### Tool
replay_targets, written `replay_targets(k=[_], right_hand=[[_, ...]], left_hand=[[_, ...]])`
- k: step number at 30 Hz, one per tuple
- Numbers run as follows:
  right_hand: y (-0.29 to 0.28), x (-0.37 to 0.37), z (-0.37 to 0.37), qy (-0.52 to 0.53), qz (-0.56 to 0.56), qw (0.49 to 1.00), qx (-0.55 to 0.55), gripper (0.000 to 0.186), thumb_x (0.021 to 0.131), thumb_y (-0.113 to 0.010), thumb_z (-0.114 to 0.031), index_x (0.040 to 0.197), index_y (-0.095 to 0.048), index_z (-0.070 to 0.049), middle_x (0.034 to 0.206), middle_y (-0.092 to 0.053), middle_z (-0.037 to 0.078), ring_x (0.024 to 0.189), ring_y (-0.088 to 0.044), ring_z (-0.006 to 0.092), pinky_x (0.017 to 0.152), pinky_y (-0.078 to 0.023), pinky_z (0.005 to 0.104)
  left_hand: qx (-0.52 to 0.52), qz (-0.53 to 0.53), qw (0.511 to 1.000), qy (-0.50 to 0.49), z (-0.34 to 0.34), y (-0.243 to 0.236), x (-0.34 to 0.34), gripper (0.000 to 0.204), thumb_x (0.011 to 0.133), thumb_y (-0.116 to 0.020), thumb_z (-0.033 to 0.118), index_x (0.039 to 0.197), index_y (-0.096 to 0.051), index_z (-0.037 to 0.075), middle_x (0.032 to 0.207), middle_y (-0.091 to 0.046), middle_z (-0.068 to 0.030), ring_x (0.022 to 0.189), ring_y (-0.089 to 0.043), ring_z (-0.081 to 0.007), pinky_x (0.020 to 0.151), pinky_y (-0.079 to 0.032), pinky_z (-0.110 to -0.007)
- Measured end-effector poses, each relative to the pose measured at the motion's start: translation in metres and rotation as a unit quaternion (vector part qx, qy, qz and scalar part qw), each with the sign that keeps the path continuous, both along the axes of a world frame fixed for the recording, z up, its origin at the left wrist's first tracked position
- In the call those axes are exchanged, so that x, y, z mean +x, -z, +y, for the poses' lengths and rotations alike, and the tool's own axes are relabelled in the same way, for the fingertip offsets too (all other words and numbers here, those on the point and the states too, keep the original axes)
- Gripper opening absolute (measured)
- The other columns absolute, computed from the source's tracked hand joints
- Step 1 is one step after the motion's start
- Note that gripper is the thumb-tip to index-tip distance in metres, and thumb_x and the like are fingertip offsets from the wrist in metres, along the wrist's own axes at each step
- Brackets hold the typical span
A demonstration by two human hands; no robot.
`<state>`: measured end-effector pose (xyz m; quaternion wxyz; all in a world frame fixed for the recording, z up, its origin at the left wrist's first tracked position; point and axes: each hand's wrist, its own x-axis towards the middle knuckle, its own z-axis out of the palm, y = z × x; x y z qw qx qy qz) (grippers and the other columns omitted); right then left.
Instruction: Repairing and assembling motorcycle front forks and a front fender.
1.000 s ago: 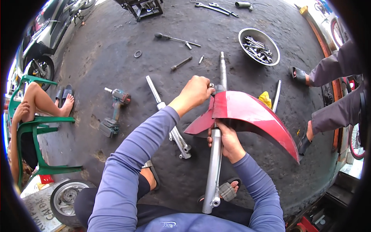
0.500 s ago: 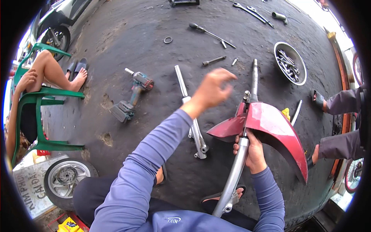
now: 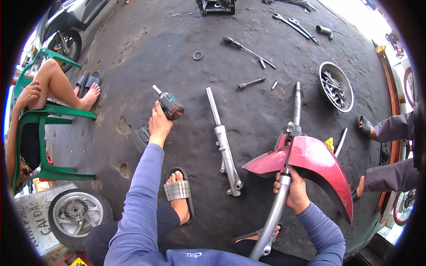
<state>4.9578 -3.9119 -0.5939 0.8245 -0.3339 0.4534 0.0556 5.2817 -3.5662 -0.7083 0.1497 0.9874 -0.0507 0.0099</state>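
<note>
My left hand (image 3: 159,125) is wrapped round the grip of a cordless impact wrench (image 3: 171,107), whose battery end rests low by the floor and whose long socket points away from me. My right hand (image 3: 296,189) grips a motorcycle front fork leg (image 3: 276,210) just under the red front fender (image 3: 313,155). The fender is joined to the fork assembly, with a steering stem (image 3: 297,104) rising from it. The fork's lower end reaches back to my lap. Between my hands a second, loose fork leg (image 3: 227,157) lies on the floor.
Ahead lie a T-handle wrench (image 3: 248,49), a socket extension (image 3: 251,83), a metal ring (image 3: 197,56) and spanners (image 3: 295,27). A metal bowl (image 3: 324,71) holds sockets and bolts. A wheel (image 3: 106,213) is at left, near a green chair (image 3: 71,108) with a seated person. Another person stands at right.
My left hand has moved left from above the loose fork leg and taken hold of the impact wrench. My right hand keeps its hold on the fork leg.
</note>
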Motion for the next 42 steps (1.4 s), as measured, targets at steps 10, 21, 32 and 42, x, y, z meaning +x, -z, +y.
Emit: replay_targets(k=[10, 21, 32, 42], right_hand=[[0.008, -0.006, -0.001, -0.005, -0.026, 0.999, 0.018, 0.032, 0.098, -0.052, -0.038, 0.094, -0.048, -0.007, 0.075, -0.058, 0.009, 0.058, -0.059, 0.0213, 0.051, -0.052, 0.0373], [0.013, -0.005, -0.001, -0.015, -0.01, 1.0, 0.023, 0.042, 0.095, -0.057, -0.046, 0.092, -0.053, -0.005, 0.074, -0.059, 0.008, 0.057, -0.06, 0.0195, 0.051, -0.054, 0.0363], [0.012, -0.002, 0.001, -0.012, -0.014, 1.0, 0.007, 0.042, 0.097, -0.055, -0.045, 0.092, -0.053, -0.004, 0.075, -0.059, 0.009, 0.058, -0.06, 0.0195, 0.051, -0.054, 0.0356], [0.011, -0.005, 0.001, -0.01, -0.016, 1.0, 0.007, 0.042, 0.095, -0.057, -0.046, 0.09, -0.054, -0.004, 0.075, -0.059, 0.008, 0.058, -0.061, 0.0191, 0.051, -0.054, 0.0352]], left_hand=[[-0.175, -0.154, 0.965, 0.117, -0.036, -0.055, -0.024, 0.073, 0.065, -0.073, 0.003, 0.132, -0.043, 0.003, 0.106, -0.064, -0.0246, 0.096, -0.063, -0.0463, 0.078, -0.053, -0.048], [-0.234, -0.202, 0.924, 0.223, -0.067, -0.08, -0.049, 0.073, 0.066, -0.077, 0.003, 0.132, -0.046, 0.0, 0.109, -0.065, -0.0224, 0.097, -0.066, -0.0409, 0.082, -0.053, -0.042], [-0.283, -0.181, 0.918, 0.209, -0.075, -0.088, -0.047, 0.071, 0.067, -0.079, 0.007, 0.13, -0.045, 0.002, 0.101, -0.067, -0.0201, 0.088, -0.067, -0.0416, 0.073, -0.054, -0.044], [-0.313, -0.171, 0.908, 0.219, -0.087, -0.097, -0.06, 0.06, 0.071, -0.075, 0.003, 0.125, -0.049, 0.001, 0.099, -0.066, -0.0167, 0.086, -0.068, -0.0338, 0.077, -0.053, -0.038]])
